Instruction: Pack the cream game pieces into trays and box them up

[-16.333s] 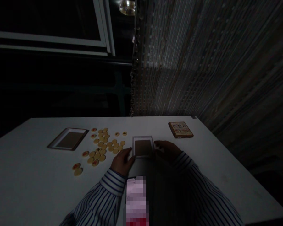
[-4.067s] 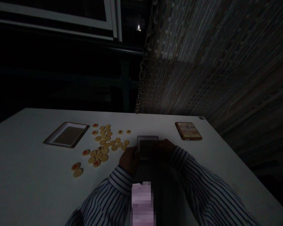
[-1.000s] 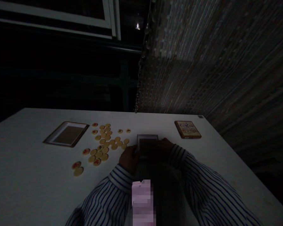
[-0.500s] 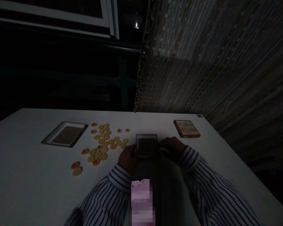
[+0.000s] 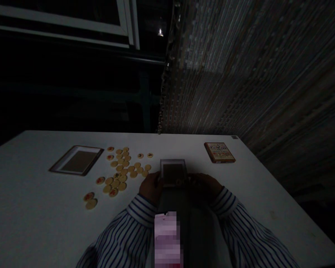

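Observation:
In front of me is a small open box (image 5: 174, 161) with pale walls and a dark floor. My left hand (image 5: 151, 187) is closed around its left side. At the lower right side of the box is my right hand (image 5: 206, 186), its fingers curled against the edge in deep shadow. A small round piece (image 5: 179, 182) shows faintly inside, at the near right corner. To the left, round Chinese chess pieces (image 5: 115, 184) lie scattered, mostly plain side up. Some show red or black characters.
An open shallow tray (image 5: 86, 171) lies on the far left of the white table (image 5: 44, 223). A closed printed box (image 5: 220, 152) sits at the back right. Behind the table hangs a bead curtain (image 5: 212, 74). A blurred pink patch (image 5: 166, 238) is nearest me.
My right hand has moved slightly down along the right side of the box. The left hand stays on the box. The view has shifted a little.

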Demonstrator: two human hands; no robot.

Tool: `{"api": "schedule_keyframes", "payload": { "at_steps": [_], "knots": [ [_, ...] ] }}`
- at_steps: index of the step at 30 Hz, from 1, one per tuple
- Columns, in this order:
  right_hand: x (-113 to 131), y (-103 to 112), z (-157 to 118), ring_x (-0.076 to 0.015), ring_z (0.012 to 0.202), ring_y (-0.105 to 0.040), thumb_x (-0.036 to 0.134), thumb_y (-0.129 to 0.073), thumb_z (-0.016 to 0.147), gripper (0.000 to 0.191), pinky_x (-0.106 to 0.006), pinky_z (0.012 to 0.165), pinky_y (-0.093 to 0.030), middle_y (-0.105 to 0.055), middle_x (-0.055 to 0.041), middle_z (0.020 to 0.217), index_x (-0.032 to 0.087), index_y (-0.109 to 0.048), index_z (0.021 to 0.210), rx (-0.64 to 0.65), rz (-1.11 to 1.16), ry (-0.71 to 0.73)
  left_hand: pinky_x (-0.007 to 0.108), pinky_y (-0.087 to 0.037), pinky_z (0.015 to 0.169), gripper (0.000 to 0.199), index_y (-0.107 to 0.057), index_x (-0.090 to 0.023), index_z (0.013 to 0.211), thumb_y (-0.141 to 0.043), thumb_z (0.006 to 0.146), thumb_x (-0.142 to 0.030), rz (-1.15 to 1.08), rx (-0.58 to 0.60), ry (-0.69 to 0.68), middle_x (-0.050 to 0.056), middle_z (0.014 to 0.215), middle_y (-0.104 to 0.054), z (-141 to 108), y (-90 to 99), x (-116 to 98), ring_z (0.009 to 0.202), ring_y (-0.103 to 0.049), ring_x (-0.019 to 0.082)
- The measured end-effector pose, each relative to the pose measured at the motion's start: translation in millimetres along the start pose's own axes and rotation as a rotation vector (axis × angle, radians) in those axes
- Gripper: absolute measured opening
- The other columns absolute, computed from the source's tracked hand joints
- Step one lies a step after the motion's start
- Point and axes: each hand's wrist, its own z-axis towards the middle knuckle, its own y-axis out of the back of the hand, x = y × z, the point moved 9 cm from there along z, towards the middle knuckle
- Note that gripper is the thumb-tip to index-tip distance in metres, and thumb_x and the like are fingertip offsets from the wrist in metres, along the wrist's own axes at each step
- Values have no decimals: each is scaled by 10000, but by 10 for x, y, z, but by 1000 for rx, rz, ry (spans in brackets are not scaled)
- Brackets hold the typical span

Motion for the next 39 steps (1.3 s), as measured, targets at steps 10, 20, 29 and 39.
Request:
{"api": "schedule_keyframes", "payload": {
  "at_steps": [10,20,29,39],
  "knots": [
    [-41,-95,33,-175,827,-573,323,-473,737,432,-281,710,-435,-619,-71,973,199,-482,1151,-57,60,-84,301,-439,809,324,-556,-121,1045,-433,771,-244,-29,11,17,93,999,-619,-1,-7,11,923,-565,181],
    [19,-37,19,-175,824,-577,322,-460,745,431,-285,723,-435,-620,-82,972,185,-483,1153,-47,88,-93,303,-446,793,322,-558,-128,1037,-444,765,-256,-42,-3,23,90,979,-626,3,12,9,904,-572,181],
    [-68,24,-43,-150,706,-583,288,-520,685,458,-270,640,-461,-638,-51,858,187,-495,1130,-93,96,-49,301,-446,779,298,-576,-153,997,-449,757,-274,-84,-58,35,80,966,-624,-13,77,44,894,-574,176],
    [113,288,-127,-142,640,-590,270,-419,736,306,-260,600,-460,-651,-43,739,187,-578,984,-281,24,14,271,-457,684,202,-604,-177,836,-454,742,-272,-151,-219,-26,42,818,-622,-140,423,25,726,-569,143]
  ]
}}
